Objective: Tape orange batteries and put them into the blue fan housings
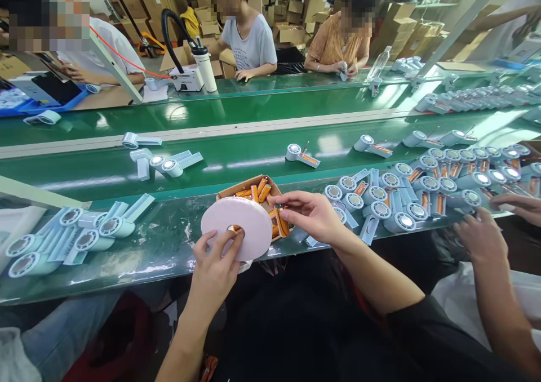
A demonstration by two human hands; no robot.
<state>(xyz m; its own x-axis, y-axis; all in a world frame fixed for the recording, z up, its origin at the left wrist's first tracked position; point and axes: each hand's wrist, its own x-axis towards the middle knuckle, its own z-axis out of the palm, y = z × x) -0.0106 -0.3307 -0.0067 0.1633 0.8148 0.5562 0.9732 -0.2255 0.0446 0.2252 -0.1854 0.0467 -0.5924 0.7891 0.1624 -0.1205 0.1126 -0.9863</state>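
The left hand (216, 266) grips the flat, matte white roll (224, 210) at its central hole, apparently steadying it upright in front of the cardboard box (236, 187). Over the box's right side, the right hand (315, 216) pinches a slim, orange-wrapped cell (282, 224) by one end, perhaps for control. Smooth pale-blue plastic fans (113, 226) with round grilles flank the box along the glossy tabletop (180, 232).

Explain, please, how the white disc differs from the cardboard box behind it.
The white disc is round and flat; the cardboard box has straight walls. The disc is pale with a central hole; the box is brown and holds orange pieces. The left hand touches the disc, which partly hides the box. Both are near the table's front edge.
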